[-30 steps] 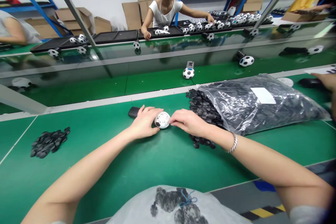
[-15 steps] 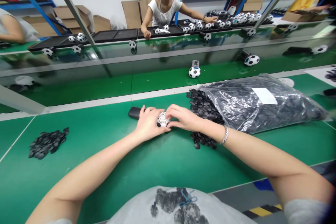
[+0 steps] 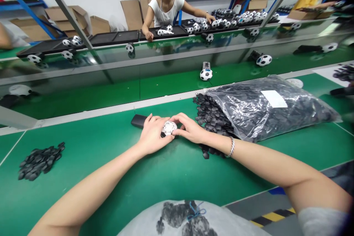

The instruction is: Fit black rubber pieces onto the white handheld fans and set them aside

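My left hand (image 3: 153, 134) is closed around a soccer-ball toy with a handle, low over the green table. The toy's white openwork ball (image 3: 169, 128) shows between my hands, and its black handle (image 3: 137, 121) sticks out to the left beyond my fingers. At the ball's right edge, the curled thumb and fingers of my right hand (image 3: 190, 129) touch it; whether a small piece sits under them I cannot tell. Just right of that hand lies a heap of loose black pieces (image 3: 211, 116), partly behind my wrist. A smaller pile of black pieces (image 3: 41, 160) lies at the left.
A clear plastic bag (image 3: 254, 110) full of black pieces lies at the right. Beyond the table's pale edge, a green conveyor (image 3: 166, 84) carries a soccer-ball toy (image 3: 206, 74). Across it, a person (image 3: 166, 11) reaches over black trays of such toys. A metal post (image 3: 16, 120) stands left.
The view has shifted slightly. My right fingertips have moved from over the ball's face to its right edge, and more of the white openwork shows. Both hands stay at the toy.
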`<state>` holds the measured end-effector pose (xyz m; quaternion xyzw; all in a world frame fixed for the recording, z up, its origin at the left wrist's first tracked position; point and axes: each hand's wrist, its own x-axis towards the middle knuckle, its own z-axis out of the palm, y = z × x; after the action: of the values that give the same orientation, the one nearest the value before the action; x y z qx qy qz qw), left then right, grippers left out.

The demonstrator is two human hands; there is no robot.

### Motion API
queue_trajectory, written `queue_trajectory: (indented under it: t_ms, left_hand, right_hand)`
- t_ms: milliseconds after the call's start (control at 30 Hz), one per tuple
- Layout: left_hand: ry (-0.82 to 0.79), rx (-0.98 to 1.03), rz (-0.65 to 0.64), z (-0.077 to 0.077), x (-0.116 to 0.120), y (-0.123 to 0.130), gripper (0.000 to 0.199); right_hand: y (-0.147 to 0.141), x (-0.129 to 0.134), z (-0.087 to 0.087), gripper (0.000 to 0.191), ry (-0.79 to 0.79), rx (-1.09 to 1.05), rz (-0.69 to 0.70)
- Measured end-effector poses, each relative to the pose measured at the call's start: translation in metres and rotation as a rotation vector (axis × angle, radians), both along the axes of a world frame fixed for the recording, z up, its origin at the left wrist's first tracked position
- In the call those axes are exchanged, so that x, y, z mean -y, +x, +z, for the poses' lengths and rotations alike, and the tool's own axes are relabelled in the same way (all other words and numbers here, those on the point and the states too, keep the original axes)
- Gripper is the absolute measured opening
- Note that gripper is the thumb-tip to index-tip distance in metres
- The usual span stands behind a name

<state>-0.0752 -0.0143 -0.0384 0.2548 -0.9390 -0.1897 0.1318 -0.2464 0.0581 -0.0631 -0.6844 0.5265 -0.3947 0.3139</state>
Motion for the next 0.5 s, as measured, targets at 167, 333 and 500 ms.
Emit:
queue_trajectory:
  t_ms: [167,333,500]
  left_hand:
    - [-0.008,0.016,-0.022,0.0011,0.0017,-0.0004,0.053]
    - [-0.004,0.013,-0.032,0.0006,0.0027,0.0004,0.055]
    - [0.019,0.023,-0.027,0.0006,0.0033,-0.0008,0.058]
  right_hand:
    - [-0.0043,0.0033,0.0006,0.048,0.009,-0.006,0.056]
    - [-0.0047,0.0042,-0.0018,0.049,0.008,0.006,0.048]
    - [-0.0043,0.0064,0.0057,0.047,0.043,-0.019,0.056]
